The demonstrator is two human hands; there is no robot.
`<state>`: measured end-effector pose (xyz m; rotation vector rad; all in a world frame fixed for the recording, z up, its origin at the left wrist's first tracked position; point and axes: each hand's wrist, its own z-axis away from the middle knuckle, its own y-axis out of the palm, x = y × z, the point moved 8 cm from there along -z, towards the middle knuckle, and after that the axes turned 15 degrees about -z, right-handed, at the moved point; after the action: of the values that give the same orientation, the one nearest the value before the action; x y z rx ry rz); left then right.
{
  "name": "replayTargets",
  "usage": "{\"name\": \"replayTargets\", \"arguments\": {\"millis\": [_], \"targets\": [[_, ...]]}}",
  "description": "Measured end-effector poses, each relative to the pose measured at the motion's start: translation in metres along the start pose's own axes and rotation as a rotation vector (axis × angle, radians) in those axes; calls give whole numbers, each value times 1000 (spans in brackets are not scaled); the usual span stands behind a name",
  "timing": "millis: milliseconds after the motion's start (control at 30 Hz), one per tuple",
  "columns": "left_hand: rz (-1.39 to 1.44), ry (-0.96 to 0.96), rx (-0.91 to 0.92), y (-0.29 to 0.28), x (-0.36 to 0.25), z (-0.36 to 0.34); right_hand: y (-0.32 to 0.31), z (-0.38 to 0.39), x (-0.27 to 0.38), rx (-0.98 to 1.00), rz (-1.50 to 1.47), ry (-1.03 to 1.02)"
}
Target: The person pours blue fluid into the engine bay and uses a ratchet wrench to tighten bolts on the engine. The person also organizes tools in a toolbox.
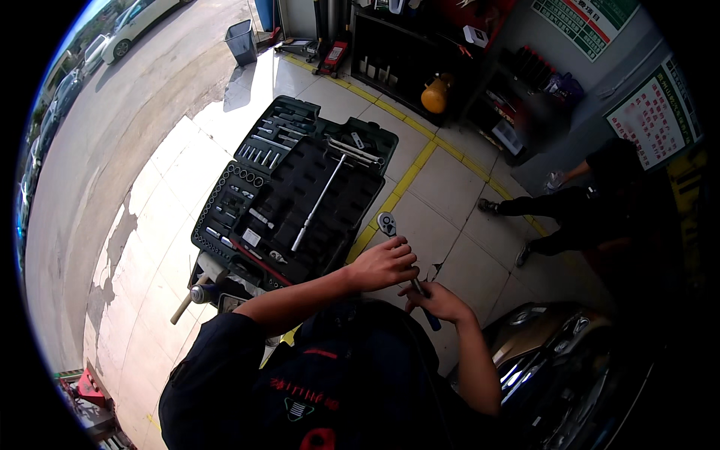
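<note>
A ratchet wrench (387, 223) with a round silver head and a dark blue handle end slants in front of my body. My left hand (382, 264) is closed around its shaft just below the head. Lower down, my right hand (442, 302) has its fingers closed on the handle, whose blue end sticks out beneath. Left of my hands lies an open dark green and black tool case (289, 191) filled with sockets and wrenches. A long silver bar (319, 202) rests across the case's black tray.
Beside the case's near left corner are a mallet (181, 307) and a can (199, 294). A car's front (555, 337) stands at lower right. Another person (570, 206) is at the right. Dark shelving (390, 56), a red floor jack (332, 58) and a grey bin (241, 43) stand farther off.
</note>
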<state>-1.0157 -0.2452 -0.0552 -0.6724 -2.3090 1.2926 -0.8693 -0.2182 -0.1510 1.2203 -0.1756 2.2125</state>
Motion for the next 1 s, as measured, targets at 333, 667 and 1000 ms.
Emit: {"name": "replayTargets", "arguments": {"millis": [333, 667, 1000], "targets": [[-42, -785, -106, 47, 167, 41, -24, 83, -33, -657, -371, -269], [-307, -1110, 594, 190, 288, 166, -5, 160, -8, -657, -643, -383], [507, -898, 161, -2, 154, -5, -4, 200, -2, -569, -878, -555]]}}
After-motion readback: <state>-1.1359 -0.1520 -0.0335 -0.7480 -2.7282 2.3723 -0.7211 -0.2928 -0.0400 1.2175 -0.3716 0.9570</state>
